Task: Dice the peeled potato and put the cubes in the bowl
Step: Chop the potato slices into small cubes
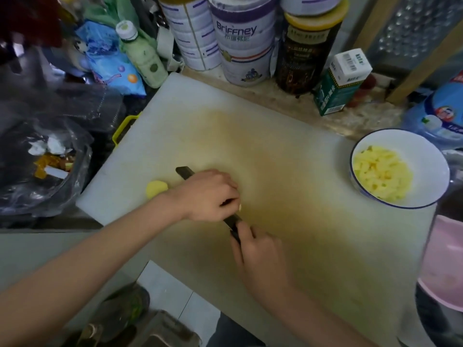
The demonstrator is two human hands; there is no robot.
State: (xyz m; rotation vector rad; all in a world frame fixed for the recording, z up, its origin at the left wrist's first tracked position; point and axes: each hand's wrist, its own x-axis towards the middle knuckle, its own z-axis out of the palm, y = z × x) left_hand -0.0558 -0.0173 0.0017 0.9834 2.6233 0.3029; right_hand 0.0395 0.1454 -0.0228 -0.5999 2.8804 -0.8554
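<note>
Left of centre on the board, one rounded yellow chunk of peeled potato [156,188] sits in the open, just beside the left wrist, and nothing is touching it. A second bit, a small pale potato piece [240,207], peeks out at the fingertips of the left hand [209,196], whose fingers curl down over it; how much more lies under that palm is hidden. Right hand [261,259] is wrapped tight round the handle of the one dark-bladed kitchen knife [185,172]. Its long axis runs from far left to near right, straight beneath the left hand, tip poking out beyond the knuckles. So: two potato pieces showing, one knife, one bowl. That round white bowl with a blue rim [426,166] waits well off to the right, already holding a heap of yellow potato cubes [383,175], too many to count. Right hand is the nearer one to it. My read: more cuts first, then a carry rightwards across the big white plastic cutting board [225,108]
</note>
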